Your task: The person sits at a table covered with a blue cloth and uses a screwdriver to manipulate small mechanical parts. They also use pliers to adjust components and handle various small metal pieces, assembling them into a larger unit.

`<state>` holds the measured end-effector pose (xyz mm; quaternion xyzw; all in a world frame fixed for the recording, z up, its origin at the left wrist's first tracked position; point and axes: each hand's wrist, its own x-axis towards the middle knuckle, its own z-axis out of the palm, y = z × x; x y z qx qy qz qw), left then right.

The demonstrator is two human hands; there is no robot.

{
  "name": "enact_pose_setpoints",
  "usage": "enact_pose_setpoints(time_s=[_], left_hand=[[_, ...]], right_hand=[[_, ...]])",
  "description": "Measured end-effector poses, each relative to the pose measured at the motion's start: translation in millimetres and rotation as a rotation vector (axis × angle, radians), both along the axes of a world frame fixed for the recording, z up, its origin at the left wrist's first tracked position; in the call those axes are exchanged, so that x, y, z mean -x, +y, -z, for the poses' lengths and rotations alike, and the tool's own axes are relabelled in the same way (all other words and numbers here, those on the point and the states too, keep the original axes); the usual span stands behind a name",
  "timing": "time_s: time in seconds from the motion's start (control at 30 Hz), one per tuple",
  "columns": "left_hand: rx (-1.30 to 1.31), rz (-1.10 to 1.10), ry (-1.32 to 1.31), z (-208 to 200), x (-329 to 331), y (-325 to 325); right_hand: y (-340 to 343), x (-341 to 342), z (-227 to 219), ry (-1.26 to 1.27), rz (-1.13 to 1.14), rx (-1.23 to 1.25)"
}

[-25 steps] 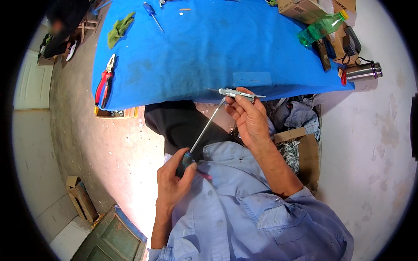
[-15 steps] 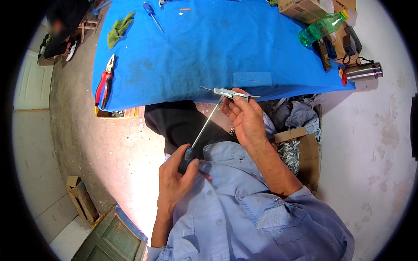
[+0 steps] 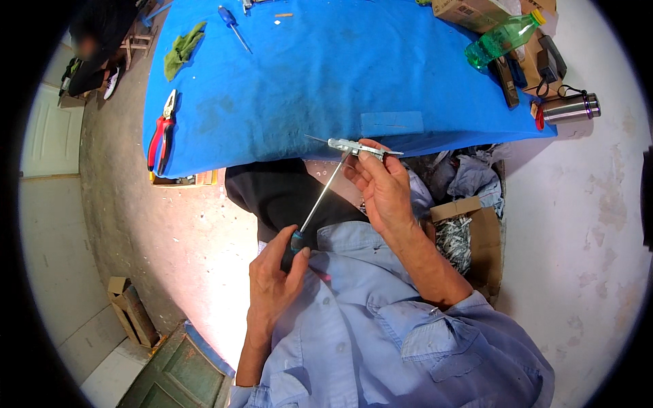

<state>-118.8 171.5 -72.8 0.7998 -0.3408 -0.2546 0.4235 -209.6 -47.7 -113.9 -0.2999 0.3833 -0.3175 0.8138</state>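
Observation:
My left hand (image 3: 275, 275) is wrapped round the dark handle of a screwdriver (image 3: 324, 197), low in front of my shirt. Its long steel shaft slants up to the right, and the tip meets the underside of a small silver metal part (image 3: 345, 145). That part is slim, with a thin rod sticking out to the left and a short end to the right; its exact kind I cannot make out. My right hand (image 3: 382, 178) pinches its right portion between thumb and fingers, just off the near edge of the blue-covered table (image 3: 292, 81).
Red-handled pliers (image 3: 162, 136), a green cloth (image 3: 182, 52) and a blue screwdriver (image 3: 234, 28) lie on the table. At right are a green bottle (image 3: 502, 42) and a steel flask (image 3: 570, 108). Below stands an open cardboard box (image 3: 484, 245) of metal pieces. A person (image 3: 102, 41) sits far left.
Both hands keep their grip. The metal part has shifted very slightly left and tilted a little, with the screwdriver tip still against it. The whole view has moved slightly.

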Motion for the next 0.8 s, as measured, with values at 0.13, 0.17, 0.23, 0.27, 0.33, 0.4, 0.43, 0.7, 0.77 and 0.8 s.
enact_pose_setpoints(time_s=[0.13,0.17,0.23,0.27,0.33,0.4,0.43,0.7,0.77,0.8], left_hand=[[-0.019,0.007,0.012,-1,5,0],[-0.023,0.009,0.004,-2,7,-2],[-0.025,0.015,-0.026,-2,10,-5],[-0.021,0.018,-0.047,-1,11,-7],[-0.014,0.025,-0.08,1,14,-10],[-0.005,0.033,-0.105,2,15,-13],[0.008,0.027,-0.084,2,15,-13],[-0.002,0.051,-0.221,3,16,-19],[-0.043,0.053,-0.199,-1,17,-21],[-0.063,0.055,-0.189,-3,17,-21]], right_hand=[[2,0,1,-0.013,-0.003,0.04],[2,-1,1,-0.02,-0.001,0.043],[3,-1,0,-0.034,0.003,0.051],[3,-3,0,-0.037,0.02,0.048],[3,-5,1,-0.043,0.052,0.044],[3,-7,0,-0.035,0.055,0.065],[2,-8,0,-0.03,0.057,0.076],[2,-10,4,-0.003,0.064,0.129],[1,-11,4,-0.006,0.067,0.111],[1,-12,2,-0.003,0.073,0.104]])
